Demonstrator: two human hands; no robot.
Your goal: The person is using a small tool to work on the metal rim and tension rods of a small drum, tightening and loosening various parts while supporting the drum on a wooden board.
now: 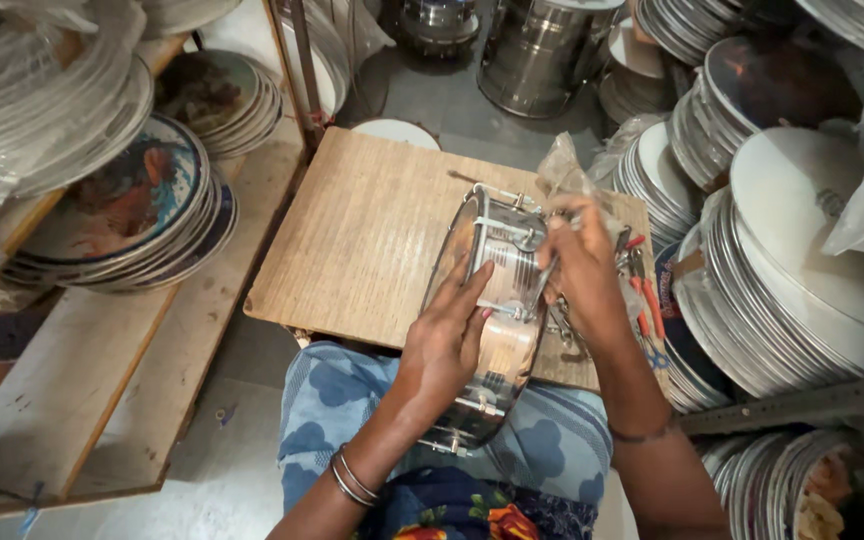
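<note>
Blue patterned cloth [332, 400] is seen nearest, covering the lap, above which the left hand [447, 340] is laid flat, fingers together, on the shiny metal shell of a drum [492, 330] tipped on edge against the wooden board [372, 230]. Beyond it, the right hand [577, 265] is curled over the rim, pinching a thin metal tool [542, 280]. Farther off, round drum heads [792, 260] are stacked on shelves.

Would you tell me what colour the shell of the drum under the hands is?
Shiny silver metal: the drum shell shows best in the head view.
</note>
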